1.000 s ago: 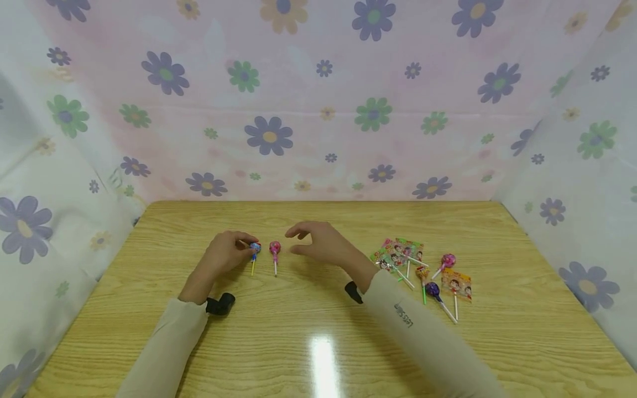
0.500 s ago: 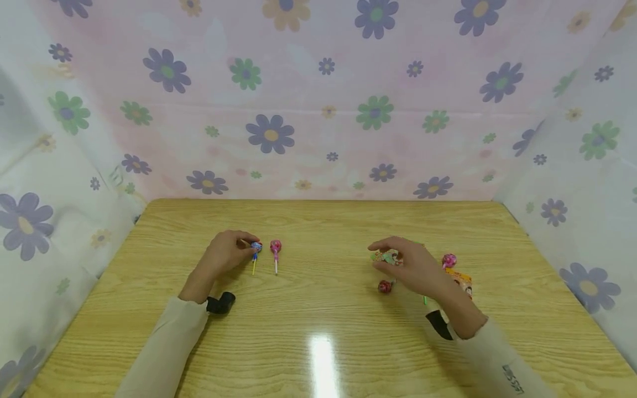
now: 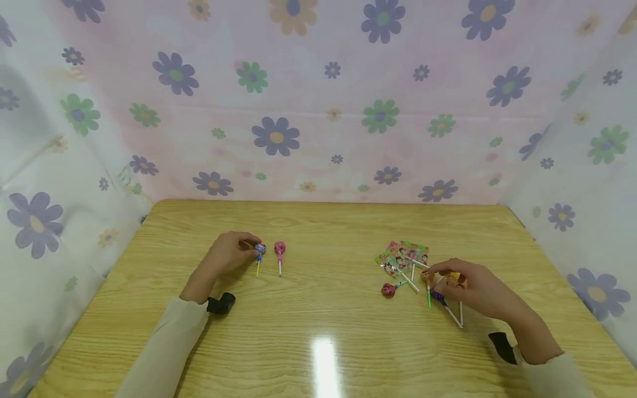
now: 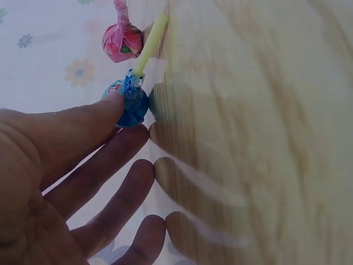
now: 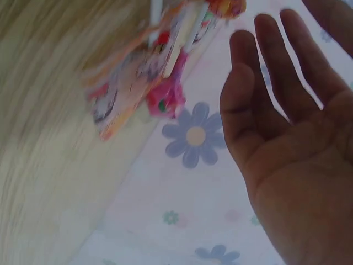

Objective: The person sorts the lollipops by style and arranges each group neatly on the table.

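Observation:
My left hand [image 3: 249,250] rests on the wooden table [image 3: 318,326], one fingertip [image 4: 113,102] touching the head of a blue lollipop [image 3: 260,250] with a yellow stick. The other fingers lie straight on the wood. A pink lollipop [image 3: 280,247] lies just right of the blue one [image 4: 132,105]. My right hand [image 3: 440,275] hovers open over a pile of lollipops [image 3: 405,255] at the right, holding nothing. Its fingers [image 5: 270,38] are straight beside a pink lollipop [image 5: 165,96] and a flat orange packet. A red lollipop [image 3: 388,290] lies apart, at the pile's left front.
A purple lollipop [image 3: 438,296] and a green stick [image 3: 429,298] lie partly under my right hand. Flowered cloth walls [image 3: 318,110] close off the back and both sides of the table. A bright glare patch [image 3: 323,354] sits near the front edge.
My right hand has moved from beside the pink lollipop at the centre to the pile at the right. A red lollipop now lies apart from the pile. The left hand has stayed.

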Action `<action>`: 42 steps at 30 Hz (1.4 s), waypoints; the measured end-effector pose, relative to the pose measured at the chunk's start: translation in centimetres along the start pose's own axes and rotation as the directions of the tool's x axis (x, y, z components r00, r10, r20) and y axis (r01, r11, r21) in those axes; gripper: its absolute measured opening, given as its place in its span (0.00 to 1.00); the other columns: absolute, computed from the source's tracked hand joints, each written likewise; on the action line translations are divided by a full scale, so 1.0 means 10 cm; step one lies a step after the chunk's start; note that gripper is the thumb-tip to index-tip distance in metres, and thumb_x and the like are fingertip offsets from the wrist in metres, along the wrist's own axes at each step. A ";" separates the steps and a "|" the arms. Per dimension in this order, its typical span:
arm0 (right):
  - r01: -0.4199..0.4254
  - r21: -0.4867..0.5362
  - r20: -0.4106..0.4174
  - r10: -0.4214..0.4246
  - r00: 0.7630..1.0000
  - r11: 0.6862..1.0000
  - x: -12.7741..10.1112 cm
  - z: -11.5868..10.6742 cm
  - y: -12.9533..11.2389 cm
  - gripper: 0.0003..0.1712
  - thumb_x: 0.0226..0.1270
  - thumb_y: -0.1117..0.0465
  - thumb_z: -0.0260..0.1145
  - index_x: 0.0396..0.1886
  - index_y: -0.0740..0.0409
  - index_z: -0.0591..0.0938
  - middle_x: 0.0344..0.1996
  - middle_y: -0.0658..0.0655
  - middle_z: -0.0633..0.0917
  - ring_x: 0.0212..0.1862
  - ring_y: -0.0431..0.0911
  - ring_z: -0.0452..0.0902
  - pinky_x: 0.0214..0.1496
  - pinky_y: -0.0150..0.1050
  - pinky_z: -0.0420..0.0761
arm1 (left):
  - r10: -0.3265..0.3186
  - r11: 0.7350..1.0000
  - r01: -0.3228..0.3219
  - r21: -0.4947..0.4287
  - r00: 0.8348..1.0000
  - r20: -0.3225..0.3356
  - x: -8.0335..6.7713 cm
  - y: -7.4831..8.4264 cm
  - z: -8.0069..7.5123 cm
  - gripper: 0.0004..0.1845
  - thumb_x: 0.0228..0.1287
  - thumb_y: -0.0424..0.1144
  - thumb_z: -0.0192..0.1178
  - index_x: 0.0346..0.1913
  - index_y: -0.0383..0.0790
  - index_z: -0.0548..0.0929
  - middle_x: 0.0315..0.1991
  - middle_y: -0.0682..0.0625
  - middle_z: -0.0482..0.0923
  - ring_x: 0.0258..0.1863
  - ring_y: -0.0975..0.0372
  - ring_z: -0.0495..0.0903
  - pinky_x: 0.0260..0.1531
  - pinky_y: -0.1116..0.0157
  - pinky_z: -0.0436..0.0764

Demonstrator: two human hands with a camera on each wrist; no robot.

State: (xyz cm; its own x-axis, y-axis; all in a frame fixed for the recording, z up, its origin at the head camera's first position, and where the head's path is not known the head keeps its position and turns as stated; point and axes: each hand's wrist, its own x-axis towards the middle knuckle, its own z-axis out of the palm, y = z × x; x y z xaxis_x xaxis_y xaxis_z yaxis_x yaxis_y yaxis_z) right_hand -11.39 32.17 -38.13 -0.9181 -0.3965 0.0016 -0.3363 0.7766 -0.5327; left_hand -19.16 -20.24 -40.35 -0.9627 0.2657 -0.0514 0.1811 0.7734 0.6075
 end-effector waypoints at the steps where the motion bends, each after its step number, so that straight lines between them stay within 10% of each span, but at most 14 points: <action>1: 0.017 -0.001 0.008 -0.017 1.000 1.000 -0.01 -0.01 0.03 0.19 0.71 0.53 0.66 0.60 0.44 0.81 0.55 0.53 0.83 0.45 0.41 0.77 0.36 0.33 0.76 | 0.000 1.000 0.000 -0.002 1.000 0.000 0.00 0.00 0.00 0.15 0.69 0.37 0.61 0.56 0.39 0.84 0.52 0.40 0.84 0.50 0.47 0.83 0.52 0.47 0.80; 21: 0.028 0.086 0.173 -0.042 0.984 0.996 -0.02 -0.02 0.25 0.19 0.69 0.52 0.67 0.57 0.51 0.83 0.37 0.46 0.81 0.32 0.33 0.68 0.27 0.33 0.69 | 0.054 0.998 -0.054 -0.011 0.998 0.007 -0.01 0.00 0.01 0.15 0.68 0.38 0.61 0.55 0.38 0.85 0.50 0.41 0.85 0.48 0.50 0.84 0.49 0.49 0.82; 42: 0.089 0.043 0.140 -0.094 0.986 0.995 0.00 0.03 0.29 0.13 0.68 0.53 0.68 0.52 0.44 0.83 0.46 0.47 0.86 0.39 0.30 0.76 0.34 0.31 0.76 | 0.024 0.999 -0.024 0.042 1.000 -0.013 -0.01 0.04 0.02 0.14 0.70 0.38 0.60 0.55 0.41 0.86 0.47 0.43 0.86 0.45 0.52 0.84 0.48 0.49 0.81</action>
State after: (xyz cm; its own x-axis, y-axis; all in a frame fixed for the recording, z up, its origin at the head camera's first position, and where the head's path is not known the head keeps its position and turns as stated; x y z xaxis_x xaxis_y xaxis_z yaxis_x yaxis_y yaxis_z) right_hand -12.27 34.22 -39.94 -0.8439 -0.5324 -0.0666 -0.4074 0.7165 -0.5663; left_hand -18.99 -19.79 -40.27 -0.9605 0.2769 -0.0264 0.2121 0.7905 0.5745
